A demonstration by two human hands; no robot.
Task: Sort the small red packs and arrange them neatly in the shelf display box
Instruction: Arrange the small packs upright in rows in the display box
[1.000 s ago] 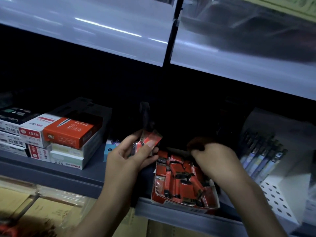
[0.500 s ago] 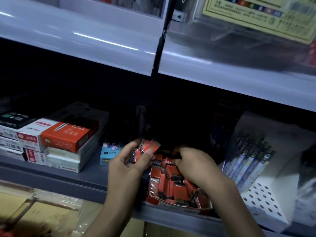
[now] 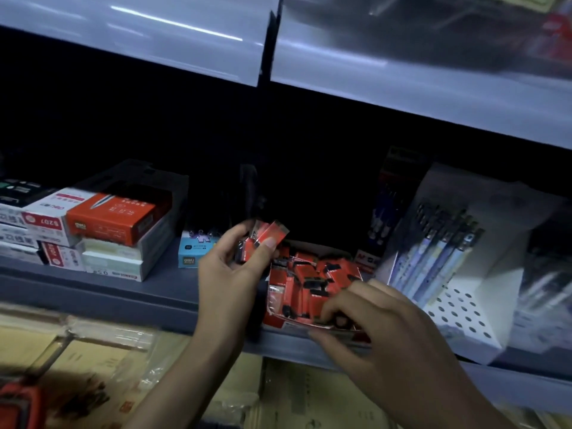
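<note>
– Packs: where are they, and how will they handle?
– Most lie jumbled in the display box. My left hand pinches a bunch just above its rear left corner. My right hand curls at its front rim; I can't tell whether it grips anything. Light, slick wrappers, I'd judge: pinch the flat faces gently.

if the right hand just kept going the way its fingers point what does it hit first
The loose red packs in the display box: the right hand points left and slightly away, fingertips right at them near the box's front. Beyond them likely the box's left wall, though depth is unclear.
</note>
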